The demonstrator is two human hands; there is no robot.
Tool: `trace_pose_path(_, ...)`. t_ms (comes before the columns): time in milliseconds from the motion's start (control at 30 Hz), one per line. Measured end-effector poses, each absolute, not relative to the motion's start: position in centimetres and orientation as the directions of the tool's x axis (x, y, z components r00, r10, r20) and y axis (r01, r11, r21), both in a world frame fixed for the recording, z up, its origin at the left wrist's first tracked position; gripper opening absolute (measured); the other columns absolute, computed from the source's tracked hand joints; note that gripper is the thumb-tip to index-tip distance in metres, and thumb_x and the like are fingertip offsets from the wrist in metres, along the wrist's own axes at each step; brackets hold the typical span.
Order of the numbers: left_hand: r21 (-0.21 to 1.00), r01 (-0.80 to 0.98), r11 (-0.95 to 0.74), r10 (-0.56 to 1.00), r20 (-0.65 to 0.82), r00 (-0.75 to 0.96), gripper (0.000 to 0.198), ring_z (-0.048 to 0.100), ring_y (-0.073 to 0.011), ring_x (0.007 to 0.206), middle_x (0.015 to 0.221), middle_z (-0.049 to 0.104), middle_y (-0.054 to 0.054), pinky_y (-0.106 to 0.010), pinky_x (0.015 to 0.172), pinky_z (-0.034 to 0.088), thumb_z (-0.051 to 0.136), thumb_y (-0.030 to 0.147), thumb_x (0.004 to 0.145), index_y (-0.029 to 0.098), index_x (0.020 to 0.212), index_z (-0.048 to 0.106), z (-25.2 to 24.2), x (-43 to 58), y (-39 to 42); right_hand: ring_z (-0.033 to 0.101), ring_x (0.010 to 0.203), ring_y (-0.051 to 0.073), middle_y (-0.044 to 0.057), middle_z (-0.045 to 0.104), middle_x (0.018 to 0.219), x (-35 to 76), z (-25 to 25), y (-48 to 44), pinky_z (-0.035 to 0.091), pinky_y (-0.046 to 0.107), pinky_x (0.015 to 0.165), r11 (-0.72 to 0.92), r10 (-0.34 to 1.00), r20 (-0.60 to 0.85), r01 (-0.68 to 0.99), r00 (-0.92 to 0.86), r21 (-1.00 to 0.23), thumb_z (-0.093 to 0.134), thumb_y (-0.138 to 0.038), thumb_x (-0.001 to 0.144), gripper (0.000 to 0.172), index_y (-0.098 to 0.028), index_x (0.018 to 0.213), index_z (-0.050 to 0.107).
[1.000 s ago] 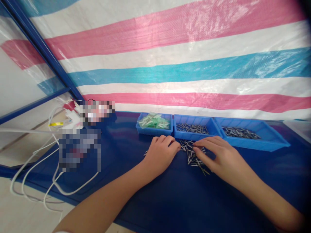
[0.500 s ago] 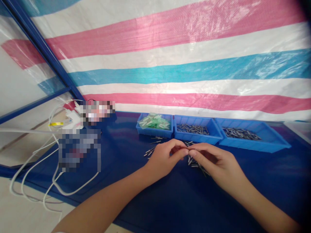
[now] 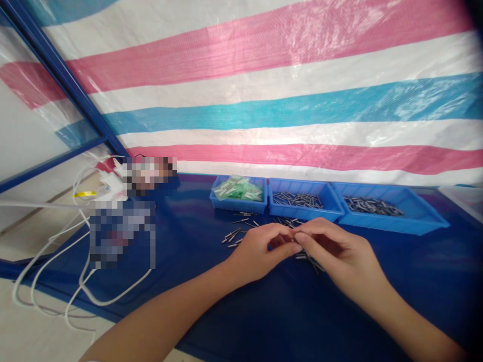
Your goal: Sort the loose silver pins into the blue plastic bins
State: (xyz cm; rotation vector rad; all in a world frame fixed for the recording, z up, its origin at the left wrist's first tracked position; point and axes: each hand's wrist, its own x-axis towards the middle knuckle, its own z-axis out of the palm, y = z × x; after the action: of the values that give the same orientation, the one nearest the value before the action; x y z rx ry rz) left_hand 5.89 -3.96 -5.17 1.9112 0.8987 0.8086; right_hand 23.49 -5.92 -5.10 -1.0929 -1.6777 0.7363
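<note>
My left hand (image 3: 260, 251) and my right hand (image 3: 337, 251) meet over the blue table, thumbs and fingertips pinched together and touching. Whatever they hold between the tips is too small and covered to make out. Loose blind rivets (image 3: 231, 235), thin metal pins with a thicker collar, lie on the table left of my left hand. More of them show behind and beneath my fingers, partly hidden by the right hand.
Behind my hands stand three blue bins in a row: the left bin (image 3: 238, 205) holds green-and-white small packets, the middle bin (image 3: 305, 213) and right bin (image 3: 422, 218) metal rivets. White cables (image 3: 85, 289) and blurred items lie at left. A striped sheet (image 3: 241, 115) hangs behind.
My left fingertips have shifted slightly right and down against the right hand, and the left thumb has moved under the right thumb's tip. Loose rivets at left show more.
</note>
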Motion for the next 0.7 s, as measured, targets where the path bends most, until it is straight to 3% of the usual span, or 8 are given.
trace_pose_path(300, 0.910, 0.190, -0.368, 0.893, 0.289, 0.344, 0.018, 0.060, -0.0130, 0.081, 0.093, 0.063, -0.005, -0.024, 0.072, 0.050, 0.062, 0.030, 0.083, 0.015, 0.092, 0.061, -5.0, 5.9, -3.8, 0.062, 0.078, 0.017, 0.003, 0.066, 0.085, 24.2, -5.3, -5.6, 0.049, 0.028, 0.066, 0.402, 0.915, 0.374, 0.384, -0.148, -0.831, 0.059, -0.031, 0.085, 0.011, -0.024, 0.089, 0.066)
trace_pose_path(433, 0.868, 0.308, -0.391, 0.897, 0.283, 0.341, 0.022, 0.059, -0.0125, 0.076, 0.090, 0.064, -0.004, -0.025, 0.070, 0.048, 0.058, 0.034, 0.086, 0.015, 0.097, 0.060, -4.8, 5.8, -3.8, 0.062, 0.079, 0.017, 0.002, 0.066, 0.084, 24.3, -5.2, -5.2, 0.048, 0.029, 0.071, 0.409, 0.912, 0.336, 0.432, -0.237, -0.804, 0.054, -0.033, 0.088, 0.015, -0.023, 0.087, 0.065)
trace_pose_path(567, 0.649, 0.559, -0.516, 0.852, 0.324, 0.411, 0.029, 0.057, -0.0182, 0.092, 0.101, 0.065, -0.005, -0.033, 0.083, 0.044, 0.056, 0.039, 0.087, 0.019, 0.108, 0.060, -4.9, 5.4, -3.8, 0.062, 0.081, 0.019, 0.004, 0.067, 0.087, 26.6, -4.3, -4.4, 0.046, 0.029, 0.072, 0.391, 0.903, 0.416, 0.595, -0.103, -0.702, 0.052, -0.037, 0.087, 0.021, -0.021, 0.085, 0.065)
trace_pose_path(700, 0.364, 0.725, -0.585, 0.811, 0.280, 0.514, 0.032, 0.049, -0.0242, 0.107, 0.117, 0.060, -0.005, -0.040, 0.088, 0.038, 0.052, 0.044, 0.090, 0.024, 0.113, 0.062, -5.4, 4.8, -3.6, 0.061, 0.067, 0.021, 0.007, 0.066, 0.073, 32.4, -3.8, -3.0, 0.041, 0.033, 0.062, 0.058, 0.854, 0.482, 0.885, 0.195, -0.462, 0.055, -0.038, 0.081, 0.021, -0.021, 0.080, 0.065)
